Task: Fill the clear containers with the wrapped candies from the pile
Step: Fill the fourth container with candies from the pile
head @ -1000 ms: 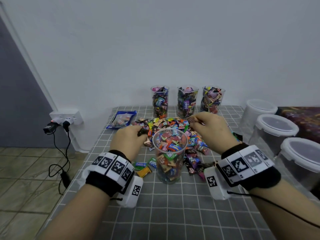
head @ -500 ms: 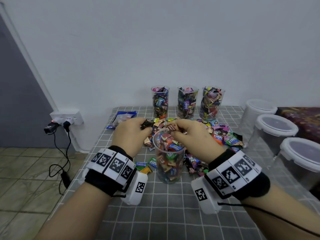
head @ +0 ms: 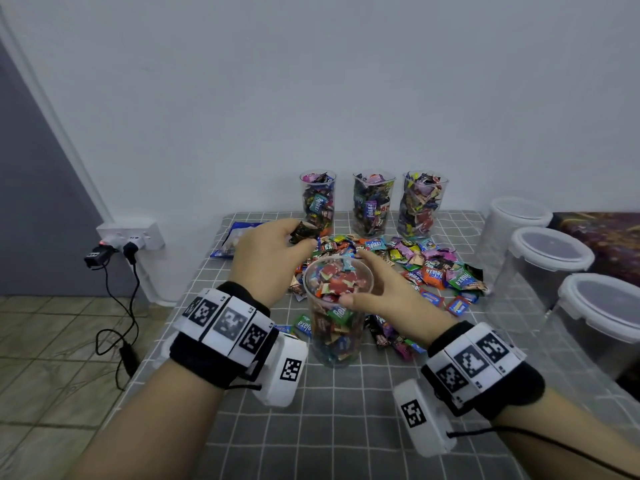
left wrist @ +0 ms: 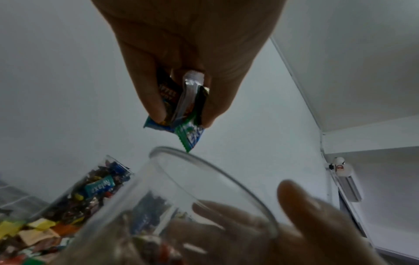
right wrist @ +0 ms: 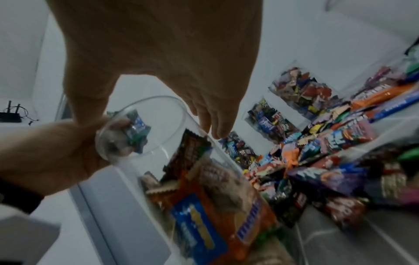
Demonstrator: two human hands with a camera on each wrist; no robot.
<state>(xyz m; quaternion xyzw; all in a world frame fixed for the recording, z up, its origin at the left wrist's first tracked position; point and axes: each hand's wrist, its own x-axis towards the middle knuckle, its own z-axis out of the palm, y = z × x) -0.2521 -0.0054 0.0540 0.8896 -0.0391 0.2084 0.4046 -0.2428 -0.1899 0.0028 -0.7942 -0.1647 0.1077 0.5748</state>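
A clear cup [head: 337, 355] stands mid-table, nearly full of wrapped candies. Behind and to its right spreads the candy pile [head: 415, 268]. My left hand [head: 304, 237] hovers just above the cup's left rim. It pinches a few wrapped candies [left wrist: 181, 114], their ends hanging over the cup's rim [left wrist: 204, 161]. My right hand [head: 356, 277] is spread along the right side of the rim, thumb at the near edge, fingers straight toward the far edge, nothing in it. The right wrist view shows the cup [right wrist: 163, 136] between my thumb and fingers.
Three clear cups filled with candies [head: 373, 202] line the back edge by the wall. Three lidded clear tubs [head: 550, 258] stand along the right. A blue bag [head: 235, 237] lies at the back left. A wall socket with cables [head: 128, 237] sits past the table's left edge.
My right hand carried its candy from the pile to the cup and has opened there. My left hand rose from the pile with candies to the cup's left rim.
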